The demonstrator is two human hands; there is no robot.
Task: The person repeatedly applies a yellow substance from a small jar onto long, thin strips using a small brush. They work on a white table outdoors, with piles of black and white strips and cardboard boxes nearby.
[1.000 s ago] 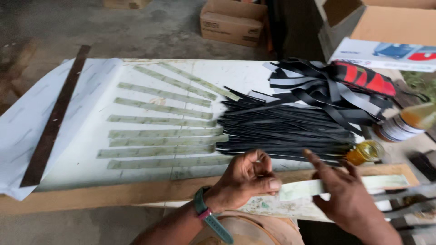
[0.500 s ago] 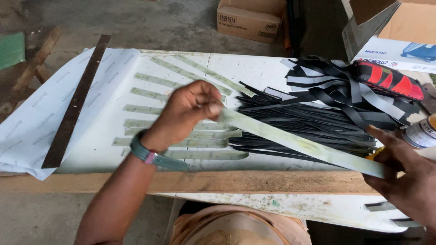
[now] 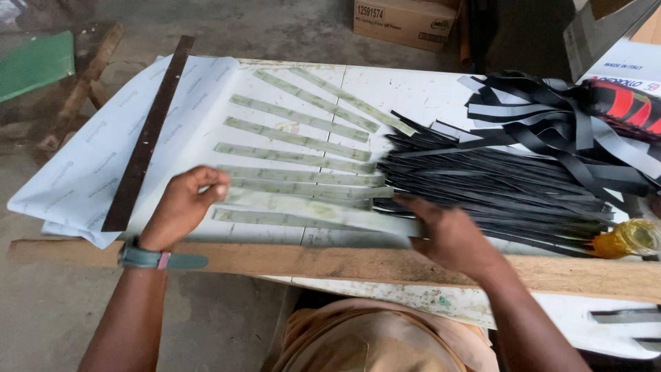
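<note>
A pale green strip (image 3: 323,211) lies low across the white sheet (image 3: 206,89), over the fanned row of like strips (image 3: 296,138). The left hand (image 3: 180,207) pinches its left end; the right hand (image 3: 451,234), motion-blurred, grips the other end, hiding it. Black strips (image 3: 496,186) pile just beside, running off the frame's right edge.
</note>
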